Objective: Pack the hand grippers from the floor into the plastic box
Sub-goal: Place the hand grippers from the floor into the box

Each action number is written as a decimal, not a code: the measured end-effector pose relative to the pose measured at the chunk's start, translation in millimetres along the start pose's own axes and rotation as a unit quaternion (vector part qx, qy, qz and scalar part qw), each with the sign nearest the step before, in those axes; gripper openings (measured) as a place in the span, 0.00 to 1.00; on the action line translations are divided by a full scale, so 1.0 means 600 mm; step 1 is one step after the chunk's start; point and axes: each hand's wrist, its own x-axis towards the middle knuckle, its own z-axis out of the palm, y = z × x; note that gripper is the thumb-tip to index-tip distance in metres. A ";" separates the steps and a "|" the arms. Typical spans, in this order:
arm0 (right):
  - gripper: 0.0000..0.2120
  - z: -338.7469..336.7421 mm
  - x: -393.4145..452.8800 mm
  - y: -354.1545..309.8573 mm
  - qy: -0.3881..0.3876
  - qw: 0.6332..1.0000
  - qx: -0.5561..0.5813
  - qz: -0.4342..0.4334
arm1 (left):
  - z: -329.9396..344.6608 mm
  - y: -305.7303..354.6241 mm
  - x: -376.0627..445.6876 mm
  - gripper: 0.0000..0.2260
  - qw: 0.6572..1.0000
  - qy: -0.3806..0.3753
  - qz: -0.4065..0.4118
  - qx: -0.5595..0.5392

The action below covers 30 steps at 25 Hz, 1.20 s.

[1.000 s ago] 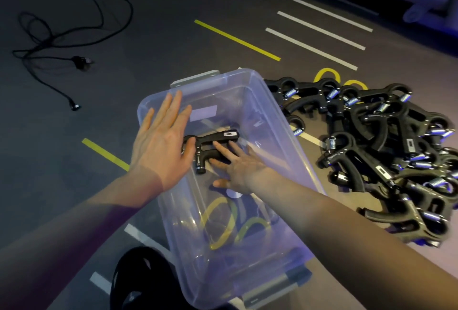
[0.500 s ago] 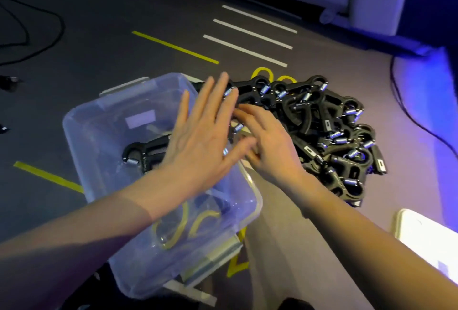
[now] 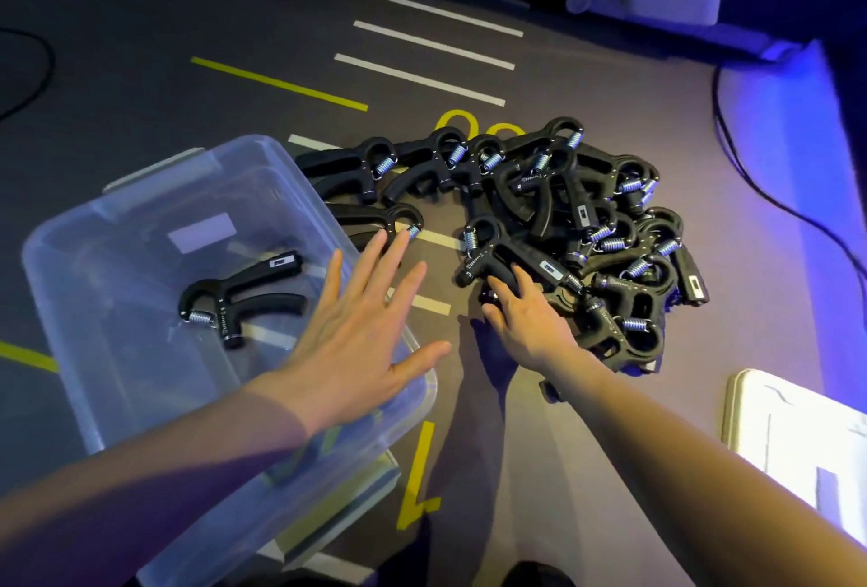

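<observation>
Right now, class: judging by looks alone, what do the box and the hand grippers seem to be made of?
Plastic box: clear, glossy plastic, probably; the floor markings show through its walls.
Hand gripper in the box: matte black handles, likely plastic or rubber, and a shiny coiled spring that looks like metal.
The pile of grippers looks the same.

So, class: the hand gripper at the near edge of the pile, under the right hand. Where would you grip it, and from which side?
Probably from above, fingers round the black handle: it lies flat, clear of the spring.
</observation>
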 end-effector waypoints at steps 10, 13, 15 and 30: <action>0.21 -0.022 -0.026 -0.029 0.103 0.985 0.126 -0.063 | -0.010 0.000 -0.002 0.42 1.000 0.003 -0.002 0.004; 0.20 -0.064 -0.055 -0.059 0.168 0.965 0.173 -0.100 | -0.034 -0.032 -0.011 0.40 0.998 0.055 -0.033 -0.002; 0.21 -0.094 -0.072 -0.103 0.216 0.945 0.186 -0.160 | -0.051 -0.079 -0.028 0.38 0.991 0.106 -0.075 0.005; 0.35 -0.002 -0.088 -0.339 -0.030 0.894 -0.100 -0.436 | -0.034 -0.253 -0.185 0.26 0.950 0.148 -0.268 -0.056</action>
